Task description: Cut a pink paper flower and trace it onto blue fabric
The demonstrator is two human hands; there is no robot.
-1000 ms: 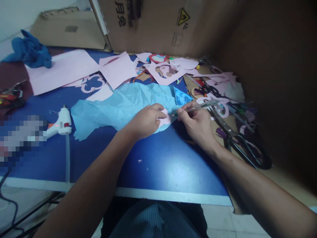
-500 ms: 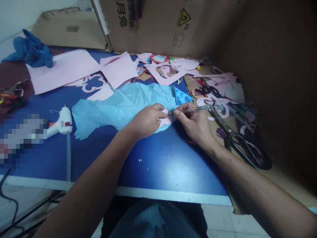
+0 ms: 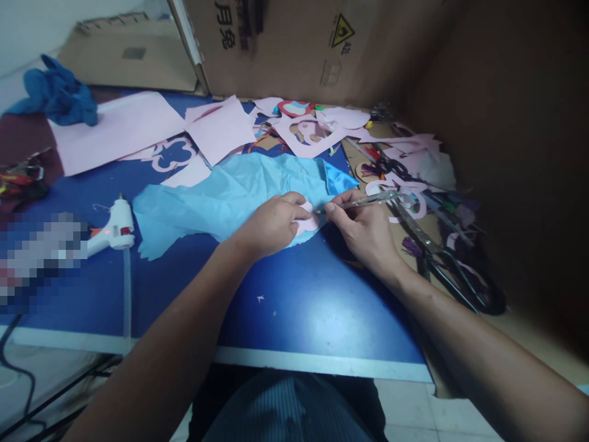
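A piece of light blue fabric [image 3: 248,184] lies spread across the blue table. On its near right part is a small pink paper cutout [image 3: 311,224] with a rounded edge. My left hand [image 3: 276,224] has its fingers curled over this cutout, holding it against the fabric and hiding much of it. A slim clear pen [image 3: 363,202] is pinched in my right hand [image 3: 363,224], its tip pointing left at the cutout's right edge. Whether the tip touches the fabric cannot be made out.
Pink paper sheets [image 3: 119,132] and scraps lie along the back. To the right are large black-handled scissors [image 3: 430,245] among clutter. A white glue gun [image 3: 120,224] stands at left, near a dark blue cloth [image 3: 59,92]. A cardboard box [image 3: 285,55] walls the back.
My right hand and the pen have shifted very slightly to the right. My left hand, the cutout and the fabric stay where they were.
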